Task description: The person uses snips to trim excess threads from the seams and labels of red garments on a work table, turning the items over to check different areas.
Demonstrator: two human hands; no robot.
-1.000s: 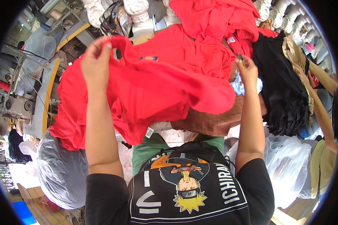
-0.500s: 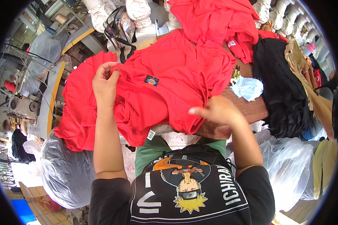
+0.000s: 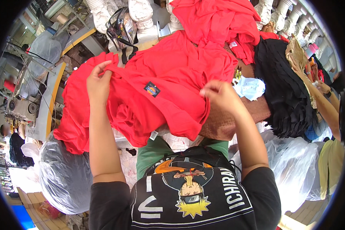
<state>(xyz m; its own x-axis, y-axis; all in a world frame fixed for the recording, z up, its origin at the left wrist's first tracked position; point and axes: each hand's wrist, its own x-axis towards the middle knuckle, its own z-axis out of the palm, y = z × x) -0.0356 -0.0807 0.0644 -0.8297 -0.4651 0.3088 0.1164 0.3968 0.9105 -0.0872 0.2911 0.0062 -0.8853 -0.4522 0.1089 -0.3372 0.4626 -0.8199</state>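
Note:
A red shirt [image 3: 172,105] with a small dark sewn-in label [image 3: 152,89] lies spread over a larger pile of red garments [image 3: 74,126]. At its left side, my left hand [image 3: 99,83] is closed, the thumb and fingers pinching the fabric edge. My right hand [image 3: 221,96] is closed at the shirt's right edge, its thumb and fingertips pressed together on the cloth. Between the two hands the fabric is drawn fairly straight. A white tag [image 3: 153,135] hangs from the lower edge of the red cloth, above my lap.
Right of the shirt, a light-blue cloth piece [image 3: 250,88] lies on a brown patterned surface [image 3: 234,119]. Beyond it hang black garments [image 3: 283,88], with another person's arm [image 3: 320,101] at far right. Plastic bags [image 3: 65,178] flank me. A clear bag [image 3: 122,28] stands behind; a sewing machine [image 3: 25,109] is left.
My right hand has come up to the shirt's right edge and closed there. My left hand has shifted slightly left, and the shirt's cloth is straighter, its label tilted.

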